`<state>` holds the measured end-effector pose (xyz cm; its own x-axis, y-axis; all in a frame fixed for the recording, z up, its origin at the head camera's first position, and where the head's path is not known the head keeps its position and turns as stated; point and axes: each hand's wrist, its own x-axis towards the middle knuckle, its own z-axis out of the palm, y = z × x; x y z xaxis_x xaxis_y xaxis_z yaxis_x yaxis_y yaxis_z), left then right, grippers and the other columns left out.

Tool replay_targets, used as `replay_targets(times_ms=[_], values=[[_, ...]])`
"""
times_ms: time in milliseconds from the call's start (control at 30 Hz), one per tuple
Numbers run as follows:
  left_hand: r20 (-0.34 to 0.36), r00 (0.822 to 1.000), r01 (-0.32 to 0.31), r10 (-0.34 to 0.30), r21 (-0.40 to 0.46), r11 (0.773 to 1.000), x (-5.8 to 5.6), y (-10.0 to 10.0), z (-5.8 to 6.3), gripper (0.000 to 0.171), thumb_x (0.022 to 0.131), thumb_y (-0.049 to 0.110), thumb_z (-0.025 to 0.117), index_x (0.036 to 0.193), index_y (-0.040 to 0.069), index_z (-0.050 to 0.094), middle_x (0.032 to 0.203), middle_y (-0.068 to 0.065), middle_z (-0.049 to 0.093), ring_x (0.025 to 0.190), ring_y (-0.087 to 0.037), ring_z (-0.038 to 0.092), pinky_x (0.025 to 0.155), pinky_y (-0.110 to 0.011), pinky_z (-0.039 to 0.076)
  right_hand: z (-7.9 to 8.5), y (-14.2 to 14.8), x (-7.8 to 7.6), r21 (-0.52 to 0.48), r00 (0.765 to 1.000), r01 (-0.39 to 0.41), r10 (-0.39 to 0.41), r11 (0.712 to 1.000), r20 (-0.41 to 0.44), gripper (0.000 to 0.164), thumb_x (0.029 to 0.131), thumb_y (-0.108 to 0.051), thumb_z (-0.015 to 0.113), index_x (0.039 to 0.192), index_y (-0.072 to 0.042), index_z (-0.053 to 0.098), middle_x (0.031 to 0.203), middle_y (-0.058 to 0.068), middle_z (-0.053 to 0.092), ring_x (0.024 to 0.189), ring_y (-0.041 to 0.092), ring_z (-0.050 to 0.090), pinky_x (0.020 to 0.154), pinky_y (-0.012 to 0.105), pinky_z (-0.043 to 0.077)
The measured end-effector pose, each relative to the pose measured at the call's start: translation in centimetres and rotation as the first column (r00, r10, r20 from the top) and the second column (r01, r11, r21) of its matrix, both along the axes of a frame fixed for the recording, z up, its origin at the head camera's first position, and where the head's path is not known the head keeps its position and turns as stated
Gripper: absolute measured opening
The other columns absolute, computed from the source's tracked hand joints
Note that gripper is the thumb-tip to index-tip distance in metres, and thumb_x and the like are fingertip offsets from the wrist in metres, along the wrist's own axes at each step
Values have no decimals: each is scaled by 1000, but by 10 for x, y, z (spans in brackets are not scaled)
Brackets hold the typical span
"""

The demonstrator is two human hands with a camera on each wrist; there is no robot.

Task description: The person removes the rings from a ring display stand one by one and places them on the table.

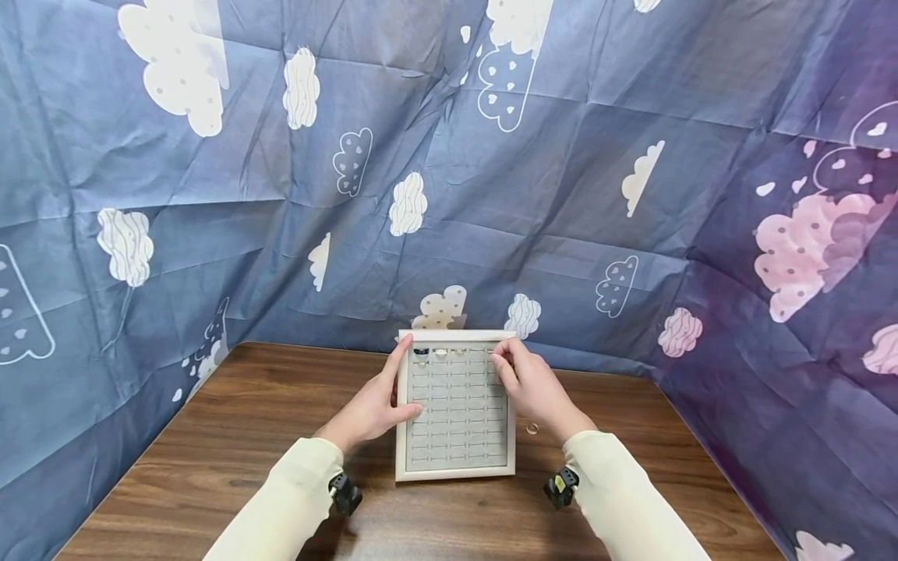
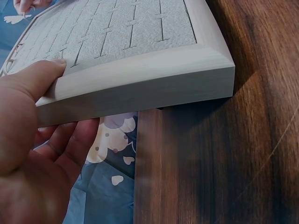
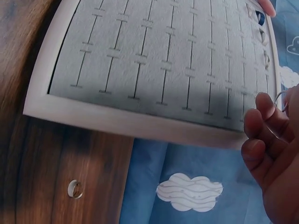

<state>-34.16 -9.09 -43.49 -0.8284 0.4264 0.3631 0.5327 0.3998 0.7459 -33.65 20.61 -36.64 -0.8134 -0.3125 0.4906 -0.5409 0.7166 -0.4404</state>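
Observation:
A ring display tray (image 1: 456,473) with a pale frame and grey slotted padding is tilted up above the table. My left hand (image 1: 370,407) grips its left side, thumb over the frame onto the padding and fingers underneath, as the left wrist view shows. At the tray's upper right, my right hand (image 1: 539,387) pinches a thin ring (image 3: 279,98) close over the top row, partly hidden by the fingers. Several rings sit in slots at the upper left, among them a dark blue ring (image 1: 421,352) and a silvery one (image 1: 440,353).
One loose gold-toned ring (image 1: 532,428) lies on the wooden table (image 1: 295,421), right of the tray. Blue cloth (image 1: 435,257) printed with clouds hangs behind and along both sides of the table.

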Motion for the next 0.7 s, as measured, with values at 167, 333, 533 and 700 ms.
replay_targets(times_ms=[167, 333, 533, 700], values=[[11, 1000, -3, 3, 4, 1000, 1, -1, 0, 118, 96, 7, 81, 174, 34, -4, 137, -17, 72, 104, -17, 76, 89, -30, 61, -5, 9, 0, -1, 1000, 8, -8, 1000, -17, 5, 112, -15, 58, 108, -11, 58, 77, -4, 61, 68, 9, 55, 68, 28, 47], [10, 1000, 3, -3, 2, 1000, 1, -1, 1, 118, 96, 6, 80, 174, 32, -5, 135, -17, 73, 103, -17, 76, 88, -29, 61, -6, 21, 2, -9, 998, 35, -36, 999, -52, 4, 110, -12, 60, 109, -8, 60, 78, -1, 63, 70, 10, 55, 69, 30, 47], [-1, 1000, 4, -4, 3, 1000, 0, -1, 1, 118, 96, 6, 81, 175, 32, -4, 135, -17, 73, 103, -18, 76, 88, -29, 61, -9, 41, 1, -4, 996, 81, -81, 997, -27, 5, 111, -12, 58, 108, -9, 59, 79, 6, 68, 67, 10, 56, 67, 30, 47], [-2, 1000, 9, -9, 0, 1000, 0, 0, 0, 118, 96, 5, 80, 175, 32, -5, 135, -17, 73, 104, -18, 76, 89, -30, 60, -20, 59, -1, 6, 991, 133, -133, 991, -28, 4, 111, -12, 58, 108, -9, 59, 78, 2, 66, 66, 9, 54, 67, 31, 46]])
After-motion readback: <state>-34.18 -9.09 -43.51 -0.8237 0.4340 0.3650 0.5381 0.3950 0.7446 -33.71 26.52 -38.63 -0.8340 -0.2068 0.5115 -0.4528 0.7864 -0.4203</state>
